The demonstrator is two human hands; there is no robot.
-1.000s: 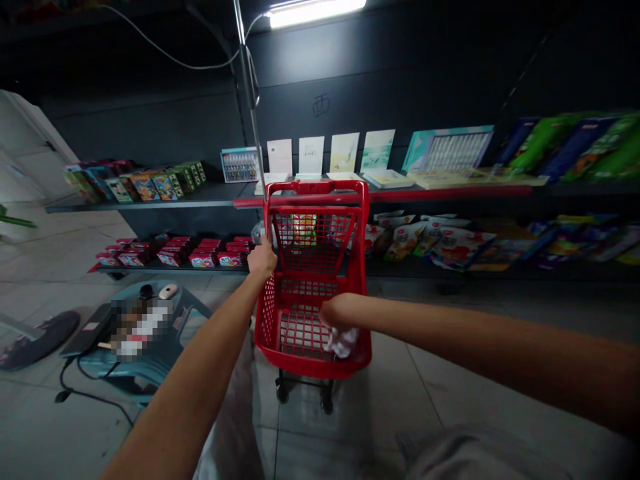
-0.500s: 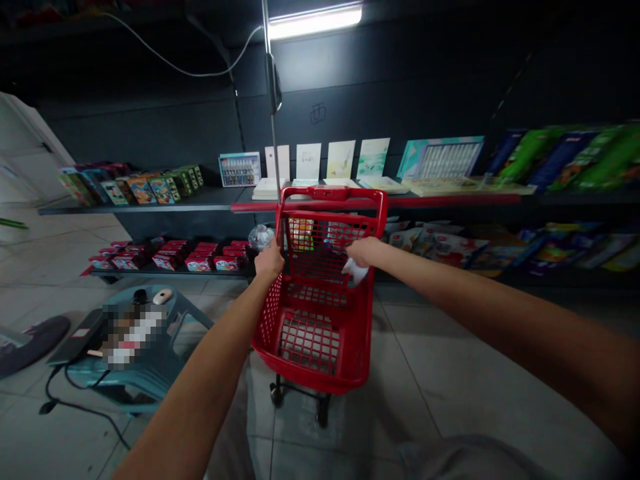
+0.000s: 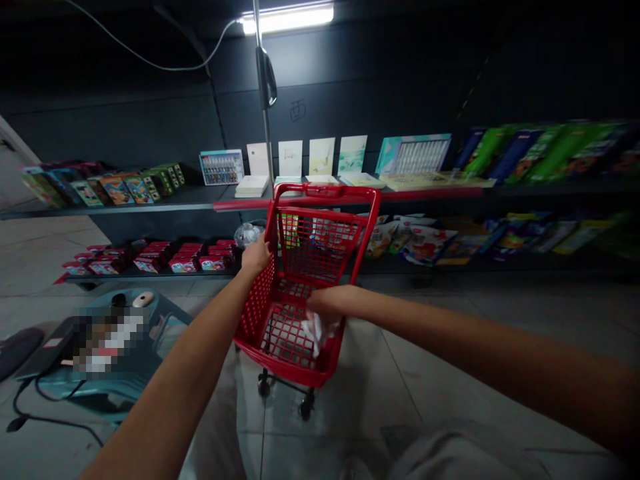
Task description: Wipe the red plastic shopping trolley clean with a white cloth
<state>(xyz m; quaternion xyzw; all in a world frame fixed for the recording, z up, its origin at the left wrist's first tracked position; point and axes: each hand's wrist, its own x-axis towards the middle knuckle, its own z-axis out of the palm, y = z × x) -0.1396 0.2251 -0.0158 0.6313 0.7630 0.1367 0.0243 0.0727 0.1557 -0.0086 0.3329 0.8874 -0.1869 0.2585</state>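
A red plastic shopping cart [image 3: 287, 375] with lattice walls stands in front of me on black wheels. At its left side, my left hand [image 3: 257, 256] is closed on the rim. My right hand [image 3: 327, 303] is closed around a crumpled white cloth [image 3: 316, 332], perhaps a tissue, low inside the cart by the right wall. Motion blurs that hand a little, and its fingertips are partly hidden. Right beside my left hand shows a clear crinkled plastic thing [image 3: 247, 235]; whether it touches the hand I cannot tell.
Behind the cart runs a dark shelf holding books [image 3: 320, 157], small boxes [image 3: 140, 189] and green and blue bags [image 3: 520, 153]. Red boxes [image 3: 186, 259] and snack bags [image 3: 425, 241] fill the lower shelf. A blue-green stool [image 3: 165, 313] with cables stands left. A metal pole [image 3: 265, 133] rises behind the cart.
My right hand has moved the white cloth from the cart's upper right side down into the basket. My left hand still grips the rim. The view has shifted, and the cart appears slightly turned.
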